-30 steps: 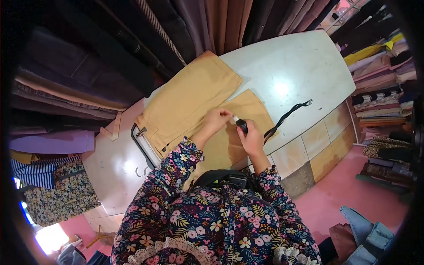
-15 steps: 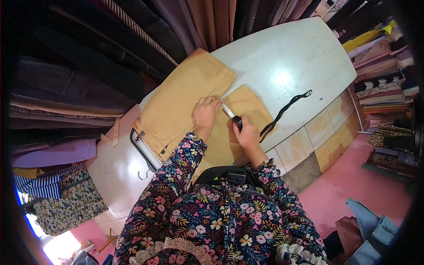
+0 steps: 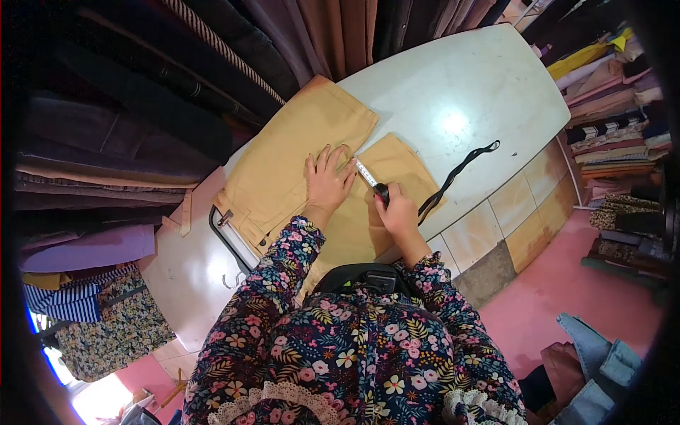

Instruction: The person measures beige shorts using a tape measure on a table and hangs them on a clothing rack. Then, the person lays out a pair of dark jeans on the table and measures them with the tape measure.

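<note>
The pale surface [image 3: 453, 78] carries a tan garment [image 3: 283, 145], spread from its far edge to its near edge. Near that near edge lies a twisted black strap [image 3: 448, 183]. The left hand [image 3: 327, 185] rests on the garment, grip wide, fingers splayed. The right hand [image 3: 401, 214], toward the near edge, grips a tape measure [image 3: 366, 174], partly drawn out over the garment.
</note>
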`<control>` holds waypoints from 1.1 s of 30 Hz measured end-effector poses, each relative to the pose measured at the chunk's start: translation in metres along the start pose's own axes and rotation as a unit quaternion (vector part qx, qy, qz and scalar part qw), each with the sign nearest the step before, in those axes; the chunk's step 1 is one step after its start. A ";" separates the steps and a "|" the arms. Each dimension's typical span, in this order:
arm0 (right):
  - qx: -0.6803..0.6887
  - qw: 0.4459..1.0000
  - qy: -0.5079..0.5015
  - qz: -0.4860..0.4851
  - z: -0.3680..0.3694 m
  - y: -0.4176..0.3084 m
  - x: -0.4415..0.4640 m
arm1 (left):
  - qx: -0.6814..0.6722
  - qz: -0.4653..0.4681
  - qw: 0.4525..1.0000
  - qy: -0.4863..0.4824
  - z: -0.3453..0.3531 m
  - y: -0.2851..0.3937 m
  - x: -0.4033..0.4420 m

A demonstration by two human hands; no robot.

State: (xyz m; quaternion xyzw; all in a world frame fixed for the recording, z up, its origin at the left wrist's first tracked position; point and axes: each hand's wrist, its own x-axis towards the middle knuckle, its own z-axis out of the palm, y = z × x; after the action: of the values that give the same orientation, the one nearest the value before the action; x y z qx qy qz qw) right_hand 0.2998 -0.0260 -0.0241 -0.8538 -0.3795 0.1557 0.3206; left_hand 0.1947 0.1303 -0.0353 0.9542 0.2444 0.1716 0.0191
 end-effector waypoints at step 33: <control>-0.051 0.998 -0.006 0.046 -0.044 0.035 -0.058 | 0.009 -0.015 0.999 -0.033 0.003 0.005 -0.001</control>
State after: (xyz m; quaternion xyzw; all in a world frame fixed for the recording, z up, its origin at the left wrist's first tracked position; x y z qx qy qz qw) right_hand 0.3028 -0.1058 -0.0127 -0.8846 -0.3492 0.1562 0.2668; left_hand 0.1974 0.1262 -0.0379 0.9555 0.2599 0.1377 0.0210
